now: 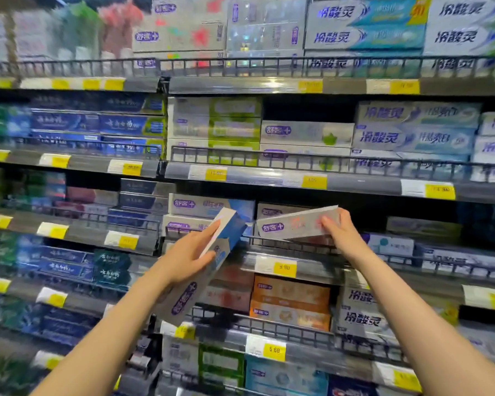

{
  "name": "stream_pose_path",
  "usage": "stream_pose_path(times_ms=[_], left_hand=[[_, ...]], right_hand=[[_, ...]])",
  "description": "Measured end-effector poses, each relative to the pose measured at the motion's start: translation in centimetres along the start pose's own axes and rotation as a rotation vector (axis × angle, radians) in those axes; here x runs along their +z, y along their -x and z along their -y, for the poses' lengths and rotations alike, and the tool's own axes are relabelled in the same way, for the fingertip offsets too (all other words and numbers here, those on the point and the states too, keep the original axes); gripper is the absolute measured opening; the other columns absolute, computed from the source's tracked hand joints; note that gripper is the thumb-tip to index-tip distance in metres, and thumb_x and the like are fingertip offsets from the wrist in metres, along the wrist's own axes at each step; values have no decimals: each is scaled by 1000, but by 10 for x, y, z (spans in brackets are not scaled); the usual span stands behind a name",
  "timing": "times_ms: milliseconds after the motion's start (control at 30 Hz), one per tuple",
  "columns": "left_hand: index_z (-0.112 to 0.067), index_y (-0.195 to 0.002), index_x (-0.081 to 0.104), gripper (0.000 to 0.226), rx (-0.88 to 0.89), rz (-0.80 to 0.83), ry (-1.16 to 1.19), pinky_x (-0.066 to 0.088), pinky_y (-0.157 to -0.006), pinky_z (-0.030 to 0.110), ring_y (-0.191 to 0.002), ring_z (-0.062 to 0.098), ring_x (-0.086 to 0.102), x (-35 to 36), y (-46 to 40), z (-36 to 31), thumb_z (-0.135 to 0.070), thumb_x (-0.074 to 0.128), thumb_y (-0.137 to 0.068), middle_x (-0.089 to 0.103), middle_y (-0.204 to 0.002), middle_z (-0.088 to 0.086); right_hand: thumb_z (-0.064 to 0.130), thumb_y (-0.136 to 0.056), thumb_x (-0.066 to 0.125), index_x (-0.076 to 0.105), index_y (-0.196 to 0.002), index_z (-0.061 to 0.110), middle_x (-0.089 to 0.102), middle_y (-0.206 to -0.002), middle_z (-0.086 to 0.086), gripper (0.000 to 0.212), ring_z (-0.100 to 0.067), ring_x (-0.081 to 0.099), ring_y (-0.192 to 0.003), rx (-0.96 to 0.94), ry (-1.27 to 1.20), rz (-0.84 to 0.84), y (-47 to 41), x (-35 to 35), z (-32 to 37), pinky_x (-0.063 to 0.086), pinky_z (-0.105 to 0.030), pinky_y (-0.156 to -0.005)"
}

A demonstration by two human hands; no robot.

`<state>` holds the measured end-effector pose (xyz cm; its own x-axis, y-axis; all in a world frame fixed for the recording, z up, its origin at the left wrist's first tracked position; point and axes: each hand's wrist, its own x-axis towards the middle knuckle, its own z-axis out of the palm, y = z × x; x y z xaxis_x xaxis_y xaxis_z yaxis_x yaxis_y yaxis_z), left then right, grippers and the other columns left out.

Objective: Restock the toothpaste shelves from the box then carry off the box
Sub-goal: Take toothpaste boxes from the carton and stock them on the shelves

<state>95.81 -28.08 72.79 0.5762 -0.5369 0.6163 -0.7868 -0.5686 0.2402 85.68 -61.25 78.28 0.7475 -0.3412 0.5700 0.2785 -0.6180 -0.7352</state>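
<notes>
My left hand (193, 254) grips a long silver and blue toothpaste carton (203, 270), tilted with its blue end up toward the third shelf (306, 247). My right hand (339, 230) holds the right end of a silver carton with red print (292, 224), lying almost level just above the wire rail of that shelf. Behind it is a dark gap, with similar silver cartons (206, 205) stacked to the left. The supply box is out of view.
Shelves of toothpaste cartons fill the view on several levels, each with a wire front rail and yellow price tags (285, 267). Orange cartons (290, 301) sit on the shelf below my hands. The left side is blurred.
</notes>
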Motion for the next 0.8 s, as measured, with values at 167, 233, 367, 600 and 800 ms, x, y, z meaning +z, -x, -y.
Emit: stream_pose_path(times_ms=[167,233,367,600,800], left_hand=[[-45,-143,-1,76,-48,7,-21,40,-79,33,-93,20,50,11,1,-1,-66,27,-75,57,-110,8],[-47,-142,0,72,-55,19,-26,39,-77,31,-91,21,51,12,1,0,-63,32,-79,57,-105,9],[-47,-143,3,71,-38,1,-30,37,-76,27,-94,17,51,6,0,3,-63,33,-80,58,-113,5],[-51,-138,3,68,-6,-7,-62,35,-71,27,-86,17,48,-4,-3,9,-66,28,-77,58,-102,4],[-59,-136,0,64,13,-3,-65,45,-83,39,-97,22,54,-7,-11,24,-64,31,-81,60,-115,9]], right_hand=[[37,-94,48,32,-144,10,39,-138,-17,58,-36,34,-124,-70,607,-42,-16,-6,-20,31,-42,-100],[31,-94,51,36,-141,12,37,-141,-14,53,-34,33,-127,-152,708,-33,-15,-1,-19,31,-41,-99],[30,-95,47,49,-133,17,49,-130,-9,40,-29,42,-121,-326,844,85,-22,20,-12,32,-36,-96],[28,-90,55,71,-87,19,56,-90,-3,19,-25,54,-94,-320,699,186,-30,40,-5,39,-33,-77],[24,-88,59,68,-89,17,68,-95,-5,11,-23,60,-91,-320,628,254,-34,48,0,46,-35,-79]])
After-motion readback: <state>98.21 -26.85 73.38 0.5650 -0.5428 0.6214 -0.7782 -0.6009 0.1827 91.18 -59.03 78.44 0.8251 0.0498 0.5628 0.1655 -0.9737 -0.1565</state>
